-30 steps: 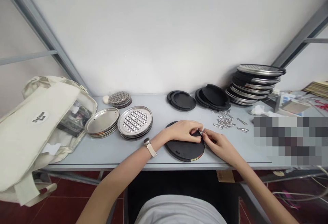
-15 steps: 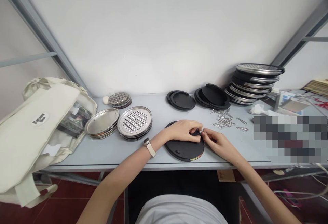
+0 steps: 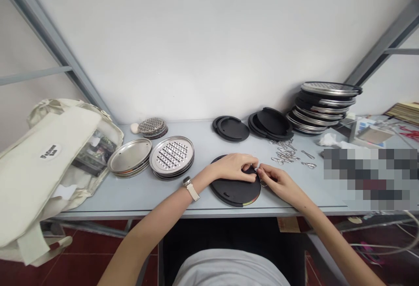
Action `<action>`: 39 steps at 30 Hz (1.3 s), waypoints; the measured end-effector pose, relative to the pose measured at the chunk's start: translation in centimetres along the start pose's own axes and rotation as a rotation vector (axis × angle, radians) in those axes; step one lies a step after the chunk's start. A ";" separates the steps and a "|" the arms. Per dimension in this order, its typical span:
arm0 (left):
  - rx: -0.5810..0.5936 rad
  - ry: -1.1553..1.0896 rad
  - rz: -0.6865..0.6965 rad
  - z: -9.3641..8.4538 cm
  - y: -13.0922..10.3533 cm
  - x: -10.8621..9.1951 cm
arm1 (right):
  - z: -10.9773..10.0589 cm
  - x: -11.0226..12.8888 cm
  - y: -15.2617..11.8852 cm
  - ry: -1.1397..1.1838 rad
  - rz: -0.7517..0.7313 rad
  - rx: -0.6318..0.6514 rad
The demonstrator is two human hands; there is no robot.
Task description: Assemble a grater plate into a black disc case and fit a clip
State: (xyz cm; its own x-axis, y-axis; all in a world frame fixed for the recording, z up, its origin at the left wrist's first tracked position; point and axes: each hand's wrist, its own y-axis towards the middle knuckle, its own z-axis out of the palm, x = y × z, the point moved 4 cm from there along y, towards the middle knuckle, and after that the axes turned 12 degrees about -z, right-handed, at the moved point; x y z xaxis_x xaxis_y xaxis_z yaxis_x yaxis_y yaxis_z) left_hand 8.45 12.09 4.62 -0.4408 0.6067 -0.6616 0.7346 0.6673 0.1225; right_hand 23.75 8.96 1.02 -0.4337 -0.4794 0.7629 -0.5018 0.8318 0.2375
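Note:
A round black disc (image 3: 237, 192) with a coloured strip on its lower right edge lies near the table's front edge. My left hand (image 3: 236, 167), with a watch on the wrist, rests over the disc's upper part, its fingers curled at the right rim. Beside that rim, my right hand (image 3: 276, 181) pinches a small metal wire piece (image 3: 263, 184), whose loop hangs below the fingertips. Where the wire meets the disc is hidden by the fingers. Loose metal wire clips (image 3: 285, 155) are scattered behind my right hand.
Grater discs (image 3: 172, 155) and plain metal discs (image 3: 130, 156) are stacked at the left, beside a cream bag (image 3: 49, 155). Black holders (image 3: 233, 129) lie at the back. A tall stack of discs (image 3: 322, 107) stands at the back right, near a blurred patch.
The wire loop shows more clearly below my right fingertips. Both hands stay almost in place on the disc.

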 end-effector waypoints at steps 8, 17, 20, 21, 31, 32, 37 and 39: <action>-0.009 0.002 -0.003 0.1 0.0 0.0 | -0.2 0.4 0.2 -0.016 0.002 -0.065; -0.039 0.078 0.030 -0.1 0.1 -0.3 | -0.2 0.4 -0.1 -0.073 -0.027 -0.091; -0.042 0.108 -0.015 -0.2 0.1 -0.3 | -0.2 0.4 0.0 -0.093 -0.024 -0.094; -0.040 0.118 -0.040 -0.2 0.1 -0.3 | -0.2 0.4 0.0 -0.101 -0.024 -0.097; -0.047 0.096 -0.060 0.0 -0.2 -0.3 | -0.3 0.3 0.0 -0.177 -0.036 -0.118; -0.044 0.091 -0.054 0.1 -0.2 -0.3 | -0.3 0.4 0.0 -0.177 -0.039 -0.114; -0.022 0.094 -0.072 0.2 -0.1 -0.4 | -0.1 0.6 0.1 -0.184 -0.042 -0.045; -0.017 0.097 -0.080 0.2 -0.1 -0.4 | -0.1 0.6 0.1 -0.184 -0.038 -0.036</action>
State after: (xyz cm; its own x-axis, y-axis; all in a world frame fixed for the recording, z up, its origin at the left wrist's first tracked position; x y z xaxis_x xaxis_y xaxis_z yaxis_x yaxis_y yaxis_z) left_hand 8.65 11.69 4.75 -0.5464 0.5893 -0.5951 0.6863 0.7223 0.0851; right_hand 23.51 8.77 1.50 -0.5464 -0.5512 0.6306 -0.4951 0.8199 0.2876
